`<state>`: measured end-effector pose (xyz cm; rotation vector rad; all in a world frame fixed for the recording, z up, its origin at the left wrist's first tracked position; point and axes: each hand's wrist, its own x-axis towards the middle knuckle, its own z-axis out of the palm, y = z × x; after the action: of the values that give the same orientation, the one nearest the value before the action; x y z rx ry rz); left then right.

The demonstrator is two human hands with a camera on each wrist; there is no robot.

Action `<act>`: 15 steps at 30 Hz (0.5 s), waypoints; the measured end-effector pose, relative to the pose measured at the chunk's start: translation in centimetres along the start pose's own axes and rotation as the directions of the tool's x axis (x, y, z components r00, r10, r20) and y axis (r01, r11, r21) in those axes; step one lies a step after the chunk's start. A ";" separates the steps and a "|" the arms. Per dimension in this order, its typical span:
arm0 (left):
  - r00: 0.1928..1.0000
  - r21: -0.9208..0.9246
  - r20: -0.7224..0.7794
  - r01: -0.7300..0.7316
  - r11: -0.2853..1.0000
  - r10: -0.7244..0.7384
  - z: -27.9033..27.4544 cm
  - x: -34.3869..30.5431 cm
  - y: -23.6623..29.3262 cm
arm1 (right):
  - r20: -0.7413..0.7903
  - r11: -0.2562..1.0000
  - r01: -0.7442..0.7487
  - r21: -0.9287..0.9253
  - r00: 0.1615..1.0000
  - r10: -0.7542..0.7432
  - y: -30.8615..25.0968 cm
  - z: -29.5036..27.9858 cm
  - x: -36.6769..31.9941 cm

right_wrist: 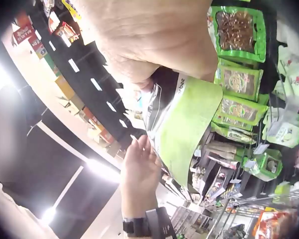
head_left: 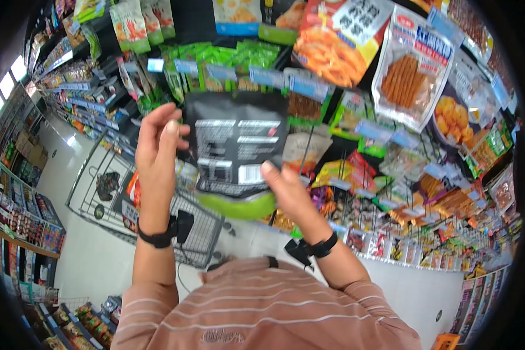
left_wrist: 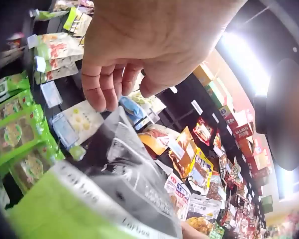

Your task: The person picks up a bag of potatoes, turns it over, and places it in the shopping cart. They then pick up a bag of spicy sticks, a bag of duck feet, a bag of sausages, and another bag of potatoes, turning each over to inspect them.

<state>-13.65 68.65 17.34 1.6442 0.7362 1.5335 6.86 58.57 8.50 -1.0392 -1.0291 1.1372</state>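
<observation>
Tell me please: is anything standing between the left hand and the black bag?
Nothing visible does. The left hand is beside the black bag with nothing in between; the right hand grips it at the opposite side.

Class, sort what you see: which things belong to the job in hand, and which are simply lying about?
In the job:
black-and-green bag
right hand, gripping it
left hand, beside it

Just about:
shopping cart
white-edged packet
orange-and-red packet
shelf labels
</observation>
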 end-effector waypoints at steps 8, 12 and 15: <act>0.907 -0.122 0.337 0.308 0.944 -0.252 5.1 -5.3 -4.1 | -0.085 0.990 0.026 0.141 0.996 -0.014 -2.2 -5.7 -4.8; 0.851 -0.200 0.396 0.448 0.871 -0.346 7.4 -7.6 -3.9 | -0.137 0.987 0.045 0.151 0.990 -0.024 -2.2 -7.2 -6.0; 0.945 -0.152 0.274 0.227 0.962 -0.179 8.7 -9.2 -3.7 | -0.185 0.998 0.022 0.063 0.983 -0.010 -2.4 -8.0 -6.9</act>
<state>-5.74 61.90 9.18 1.5415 0.5862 1.1762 14.25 50.68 8.56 -1.0618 -0.8472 1.0342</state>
